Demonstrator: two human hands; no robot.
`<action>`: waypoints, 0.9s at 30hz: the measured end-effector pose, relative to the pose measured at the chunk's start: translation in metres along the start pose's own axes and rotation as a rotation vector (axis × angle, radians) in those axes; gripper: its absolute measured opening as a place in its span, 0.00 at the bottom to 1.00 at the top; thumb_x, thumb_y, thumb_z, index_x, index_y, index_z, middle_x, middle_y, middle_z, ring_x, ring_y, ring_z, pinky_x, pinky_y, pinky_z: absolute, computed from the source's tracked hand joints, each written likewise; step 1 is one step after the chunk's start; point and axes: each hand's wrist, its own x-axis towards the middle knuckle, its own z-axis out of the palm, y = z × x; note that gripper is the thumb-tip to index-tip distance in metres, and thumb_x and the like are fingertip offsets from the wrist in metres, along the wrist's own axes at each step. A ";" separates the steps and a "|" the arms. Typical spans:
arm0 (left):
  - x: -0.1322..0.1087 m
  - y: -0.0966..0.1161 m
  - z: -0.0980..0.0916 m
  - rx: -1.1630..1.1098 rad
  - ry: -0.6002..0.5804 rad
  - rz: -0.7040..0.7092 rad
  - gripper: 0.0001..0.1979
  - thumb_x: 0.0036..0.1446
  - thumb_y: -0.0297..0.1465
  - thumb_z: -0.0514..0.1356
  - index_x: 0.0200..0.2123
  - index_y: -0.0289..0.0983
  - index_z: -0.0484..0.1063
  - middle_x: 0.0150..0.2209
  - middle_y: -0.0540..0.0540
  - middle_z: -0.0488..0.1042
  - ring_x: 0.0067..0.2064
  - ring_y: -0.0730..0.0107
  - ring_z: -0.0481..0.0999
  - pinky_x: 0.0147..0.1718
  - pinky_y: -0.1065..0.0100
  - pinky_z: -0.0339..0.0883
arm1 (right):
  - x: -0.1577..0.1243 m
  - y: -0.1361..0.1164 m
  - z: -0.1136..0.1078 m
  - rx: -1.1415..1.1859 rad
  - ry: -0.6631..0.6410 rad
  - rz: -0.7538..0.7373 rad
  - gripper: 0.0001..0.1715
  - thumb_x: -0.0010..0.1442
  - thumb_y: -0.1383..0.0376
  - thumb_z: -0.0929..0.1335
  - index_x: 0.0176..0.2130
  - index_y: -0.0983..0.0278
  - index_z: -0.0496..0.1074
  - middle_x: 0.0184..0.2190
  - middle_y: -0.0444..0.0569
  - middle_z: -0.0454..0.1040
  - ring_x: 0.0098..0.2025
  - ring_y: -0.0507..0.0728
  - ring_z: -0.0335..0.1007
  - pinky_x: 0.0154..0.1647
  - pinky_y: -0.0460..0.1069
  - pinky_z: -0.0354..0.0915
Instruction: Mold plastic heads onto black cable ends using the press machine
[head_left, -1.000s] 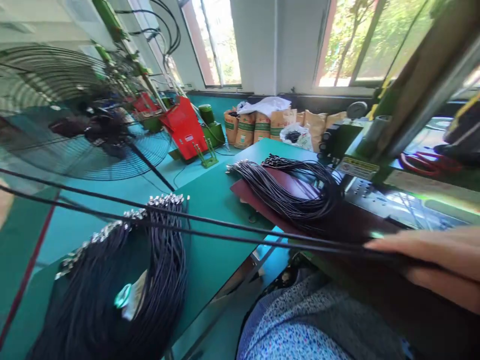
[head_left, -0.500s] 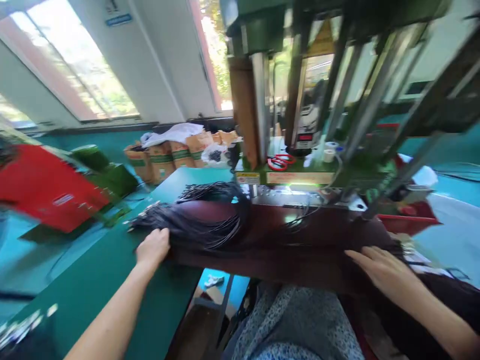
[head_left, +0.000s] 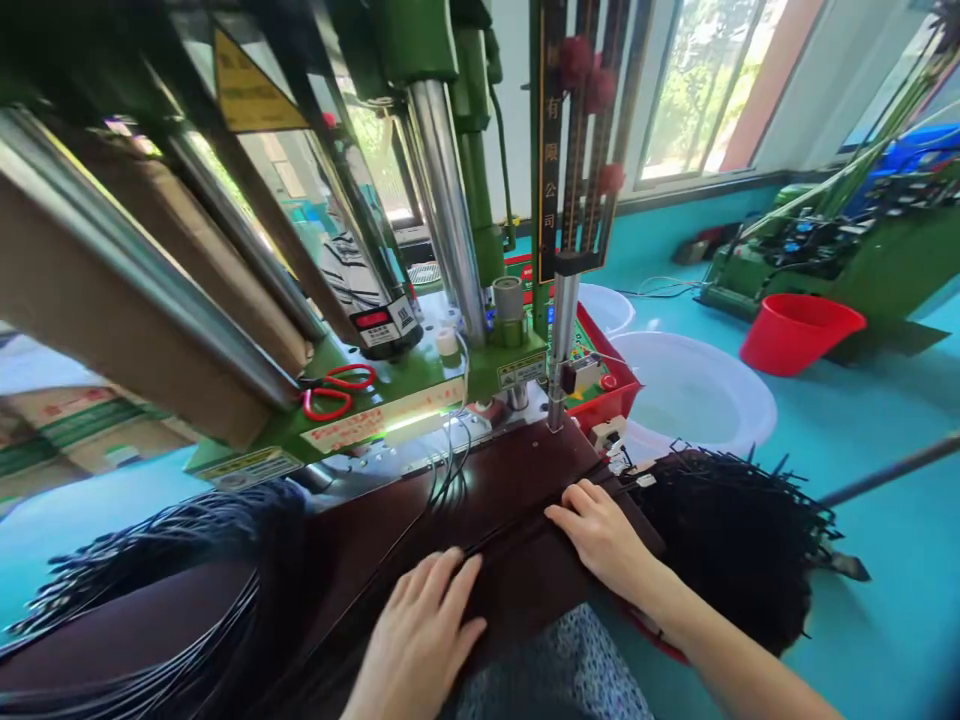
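Note:
My left hand (head_left: 421, 630) lies palm down over the front of the dark brown table (head_left: 517, 480), fingers stretched and a little apart, the tips beside thin black cables (head_left: 491, 535). At the table's right end, my right hand (head_left: 600, 530) has its fingers bent round the same cables. Their white connector ends (head_left: 643, 481) stick out just beyond it. A looped bundle of black cables (head_left: 277, 560) rests on the left. A few thin leads (head_left: 450, 465) hang from the machine's lower plate onto the table.
The green press (head_left: 480, 350) stands right behind the table. Red-handled scissors (head_left: 337, 390) lie on its ledge. Beyond the right end are a large black cable heap (head_left: 727, 550), a red control box (head_left: 626, 385), a white tub (head_left: 697, 395) and a red bucket (head_left: 799, 335).
The view has swung to the right. My left hand has left the cable bundle and moved to the table's front; my right hand is now on cables at the right end.

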 end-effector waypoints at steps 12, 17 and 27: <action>0.098 0.046 0.005 0.166 -0.403 0.077 0.14 0.52 0.21 0.45 0.37 0.31 0.68 0.34 0.37 0.72 0.37 0.57 0.73 0.34 0.61 0.64 | -0.018 -0.032 -0.002 0.680 0.214 0.105 0.14 0.58 0.72 0.60 0.41 0.63 0.70 0.37 0.51 0.66 0.39 0.55 0.62 0.39 0.51 0.64; 0.101 0.046 -0.007 0.065 -0.348 0.036 0.11 0.53 0.22 0.45 0.36 0.33 0.64 0.33 0.40 0.71 0.36 0.62 0.73 0.32 0.65 0.62 | -0.023 -0.055 0.009 1.348 0.110 0.459 0.08 0.56 0.67 0.64 0.34 0.65 0.73 0.29 0.48 0.70 0.32 0.53 0.66 0.35 0.50 0.64; 0.025 0.055 -0.011 -1.285 -0.371 -0.320 0.21 0.52 0.50 0.49 0.31 0.36 0.63 0.16 0.58 0.53 0.15 0.83 0.48 0.13 0.76 0.40 | 0.037 -0.036 -0.027 2.177 0.294 0.505 0.14 0.56 0.59 0.66 0.40 0.64 0.72 0.35 0.49 0.76 0.41 0.56 0.71 0.53 0.57 0.56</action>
